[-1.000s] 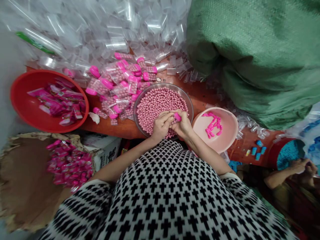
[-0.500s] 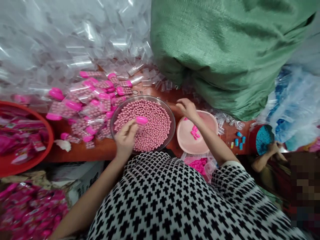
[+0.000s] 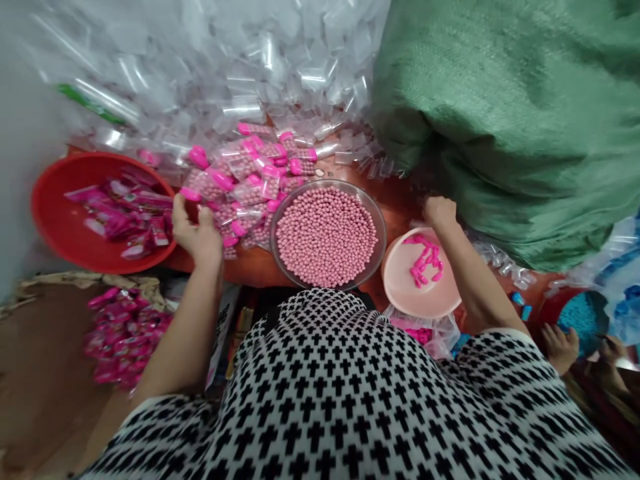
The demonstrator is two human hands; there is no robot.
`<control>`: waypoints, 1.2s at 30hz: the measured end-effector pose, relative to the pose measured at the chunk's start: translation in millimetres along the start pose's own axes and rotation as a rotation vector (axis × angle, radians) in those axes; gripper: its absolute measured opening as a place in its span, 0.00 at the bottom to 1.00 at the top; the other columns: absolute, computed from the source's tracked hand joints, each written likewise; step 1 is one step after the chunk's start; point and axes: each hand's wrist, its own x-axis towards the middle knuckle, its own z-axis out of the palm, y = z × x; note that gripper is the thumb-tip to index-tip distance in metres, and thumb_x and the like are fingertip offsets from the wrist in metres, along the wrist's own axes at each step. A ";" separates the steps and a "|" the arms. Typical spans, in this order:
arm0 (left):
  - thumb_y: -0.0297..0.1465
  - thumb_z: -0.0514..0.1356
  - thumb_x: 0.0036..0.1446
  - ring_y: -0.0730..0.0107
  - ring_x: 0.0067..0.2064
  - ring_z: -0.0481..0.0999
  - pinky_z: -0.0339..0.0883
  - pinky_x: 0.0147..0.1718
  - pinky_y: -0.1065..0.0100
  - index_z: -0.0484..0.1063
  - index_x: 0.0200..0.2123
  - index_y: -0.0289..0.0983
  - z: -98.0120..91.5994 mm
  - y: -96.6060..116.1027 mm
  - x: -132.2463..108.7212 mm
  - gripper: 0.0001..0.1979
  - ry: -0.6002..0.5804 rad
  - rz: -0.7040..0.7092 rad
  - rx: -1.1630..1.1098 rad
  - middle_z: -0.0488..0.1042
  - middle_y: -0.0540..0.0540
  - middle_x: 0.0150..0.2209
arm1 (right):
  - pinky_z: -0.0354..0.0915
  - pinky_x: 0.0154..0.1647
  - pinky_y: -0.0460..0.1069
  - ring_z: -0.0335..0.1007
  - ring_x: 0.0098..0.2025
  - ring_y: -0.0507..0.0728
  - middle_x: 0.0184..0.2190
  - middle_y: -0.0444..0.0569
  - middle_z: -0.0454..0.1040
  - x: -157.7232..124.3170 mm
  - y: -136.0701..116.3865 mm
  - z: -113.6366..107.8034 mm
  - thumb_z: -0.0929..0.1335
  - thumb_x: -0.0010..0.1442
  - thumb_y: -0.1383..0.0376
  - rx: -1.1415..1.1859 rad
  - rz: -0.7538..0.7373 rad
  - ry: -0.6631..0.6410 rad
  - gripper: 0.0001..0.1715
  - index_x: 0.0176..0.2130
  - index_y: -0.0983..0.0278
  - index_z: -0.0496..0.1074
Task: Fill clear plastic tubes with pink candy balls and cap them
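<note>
My left hand (image 3: 196,230) hovers with fingers apart at the near left edge of a pile of filled clear tubes with pink caps (image 3: 250,175); a pink cap lies right by its fingertips. My right hand (image 3: 440,211) is curled, knuckles up, among loose clear tubes just beyond a pale pink bowl (image 3: 415,297) holding pink caps (image 3: 423,257). What its fingers hold is hidden. Between my hands stands a glass bowl (image 3: 273,235) full of small pink beads (image 3: 325,237).
A red basin (image 3: 55,213) with pink packets sits at the left, more pink packets (image 3: 125,333) on cardboard below it. Empty clear tubes (image 3: 225,73) heap at the back. A green sack (image 3: 500,133) fills the right. Another person's hands (image 3: 563,347) work by blue beads (image 3: 580,319).
Both hands left the bead bowl. My left hand carried a pink-capped tube left to the filled pile and now shows open. My right hand moved right past the pink bowl to the clear tubes.
</note>
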 end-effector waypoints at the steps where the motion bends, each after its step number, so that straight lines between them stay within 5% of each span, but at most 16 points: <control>1: 0.22 0.59 0.59 0.64 0.59 0.66 0.56 0.62 0.61 0.60 0.60 0.24 0.8 -1.5 -2.8 0.27 0.014 -0.020 0.001 0.67 0.39 0.61 | 0.63 0.49 0.53 0.72 0.47 0.58 0.44 0.64 0.73 -8.0 -15.3 -3.1 0.62 0.65 0.69 0.016 -0.065 0.013 0.15 0.46 0.74 0.73; 3: 0.24 0.61 0.57 0.63 0.58 0.68 0.57 0.61 0.62 0.63 0.59 0.24 0.9 0.2 -11.9 0.26 0.071 -0.045 0.002 0.69 0.39 0.59 | 0.63 0.49 0.49 0.70 0.49 0.56 0.50 0.58 0.71 -26.5 -53.3 -2.2 0.63 0.65 0.67 0.055 -0.230 -0.017 0.18 0.53 0.66 0.70; 6: 0.26 0.61 0.58 0.61 0.59 0.68 0.57 0.61 0.60 0.65 0.59 0.24 -4.0 11.0 -31.1 0.26 0.053 0.032 -0.024 0.69 0.37 0.59 | 0.64 0.48 0.52 0.68 0.50 0.61 0.49 0.62 0.71 -51.8 -115.0 17.4 0.58 0.68 0.67 -0.026 -0.561 -0.197 0.18 0.52 0.70 0.69; 9: 0.31 0.60 0.60 0.61 0.58 0.69 0.59 0.60 0.60 0.67 0.58 0.27 -11.8 27.8 -54.7 0.23 -0.012 0.135 -0.072 0.71 0.37 0.57 | 0.64 0.47 0.54 0.68 0.49 0.63 0.47 0.67 0.71 -64.9 -161.7 49.0 0.54 0.67 0.72 -0.131 -0.608 -0.319 0.20 0.49 0.74 0.70; 12: 0.35 0.56 0.63 0.63 0.56 0.72 0.62 0.57 0.63 0.70 0.55 0.32 -15.0 46.5 -80.9 0.20 -0.117 0.191 -0.135 0.74 0.39 0.53 | 0.63 0.49 0.52 0.68 0.48 0.60 0.48 0.63 0.71 -68.4 -183.3 78.7 0.56 0.65 0.73 0.050 -0.620 -0.401 0.17 0.47 0.72 0.69; 17: 0.36 0.55 0.63 0.66 0.50 0.76 0.66 0.54 0.64 0.72 0.52 0.35 1.0 67.9 -116.4 0.18 -0.405 0.219 -0.244 0.76 0.42 0.50 | 0.67 0.48 0.51 0.69 0.41 0.54 0.39 0.49 0.73 -76.8 -179.9 103.7 0.64 0.62 0.65 0.874 -0.465 -0.387 0.07 0.40 0.66 0.68; 20: 0.35 0.59 0.59 0.62 0.50 0.76 0.68 0.51 0.63 0.71 0.55 0.34 19.0 75.9 -128.5 0.21 -0.561 0.209 -0.274 0.75 0.40 0.52 | 0.71 0.38 0.49 0.69 0.33 0.52 0.35 0.44 0.70 -89.9 -174.2 101.5 0.69 0.57 0.55 1.313 -0.370 -0.497 0.16 0.40 0.63 0.66; 23: 0.33 0.60 0.58 0.63 0.45 0.78 0.71 0.46 0.64 0.73 0.52 0.35 32.4 84.5 -135.0 0.19 -0.673 0.153 -0.301 0.78 0.43 0.47 | 0.73 0.37 0.50 0.70 0.34 0.52 0.36 0.44 0.70 -103.9 -171.5 91.9 0.73 0.51 0.50 1.509 -0.358 -0.544 0.25 0.41 0.61 0.65; 28: 0.32 0.59 0.58 0.63 0.45 0.77 0.69 0.47 0.64 0.77 0.46 0.36 31.2 96.9 -135.7 0.14 -0.652 0.182 -0.333 0.79 0.44 0.45 | 0.72 0.38 0.51 0.71 0.36 0.54 0.39 0.47 0.71 -114.9 -158.7 68.4 0.72 0.53 0.51 1.316 -0.460 -0.360 0.24 0.44 0.61 0.67; 32: 0.35 0.59 0.59 0.64 0.46 0.76 0.68 0.49 0.64 0.77 0.47 0.37 23.5 104.1 -129.7 0.16 -0.723 0.355 -0.333 0.79 0.44 0.44 | 0.69 0.45 0.52 0.71 0.43 0.56 0.46 0.51 0.73 -114.7 -145.1 44.7 0.69 0.60 0.54 1.026 -0.720 -0.097 0.22 0.51 0.60 0.68; 36: 0.37 0.58 0.59 0.64 0.45 0.76 0.68 0.49 0.63 0.78 0.46 0.36 24.7 108.7 -125.1 0.17 -0.771 0.423 -0.384 0.79 0.43 0.43 | 0.66 0.49 0.52 0.71 0.45 0.56 0.41 0.51 0.75 -114.0 -139.3 34.4 0.64 0.66 0.58 0.858 -0.918 0.025 0.13 0.45 0.62 0.72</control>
